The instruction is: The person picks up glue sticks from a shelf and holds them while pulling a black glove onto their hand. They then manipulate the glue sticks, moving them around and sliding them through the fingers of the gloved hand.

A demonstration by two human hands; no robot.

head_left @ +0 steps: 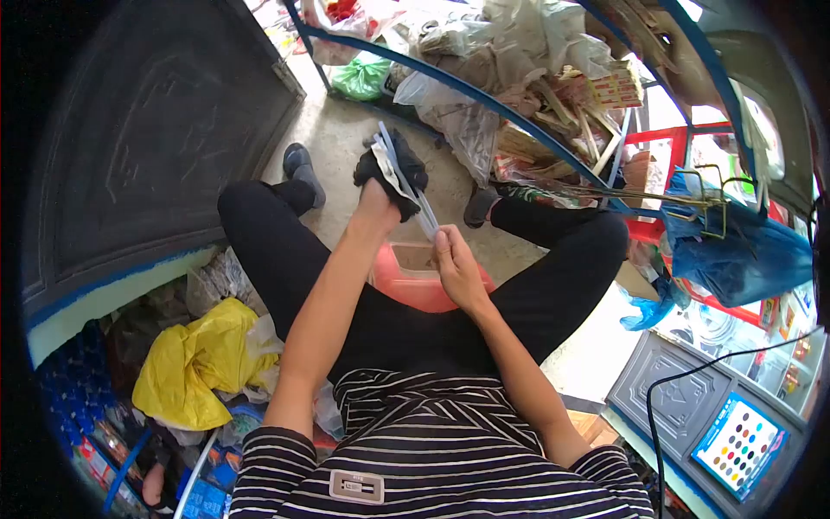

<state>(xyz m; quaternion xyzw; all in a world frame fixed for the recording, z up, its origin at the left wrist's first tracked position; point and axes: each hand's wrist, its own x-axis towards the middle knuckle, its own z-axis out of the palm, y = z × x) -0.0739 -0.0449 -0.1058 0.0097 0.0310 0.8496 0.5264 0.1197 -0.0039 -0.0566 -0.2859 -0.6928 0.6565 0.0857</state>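
Note:
My left hand (377, 201) is wrapped in or round a black and white cloth (393, 173), which hides most of the fingers. Long, thin pale strips (425, 216) run through the cloth, and their far ends stick out beyond it. My right hand (458, 266) grips the near ends of these strips, thumb on top and fingers curled. Below both hands, between my legs, is a pink plastic basin (413, 291), its inside partly showing.
A dark panelled door (156, 112) stands at the left. A blue-framed rack (484, 99) holds plastic bags and wood scraps ahead. Yellow plastic bag (194, 363) lies at lower left; blue bag (735, 251) hangs at right. A black cable (654, 415) runs down the right side.

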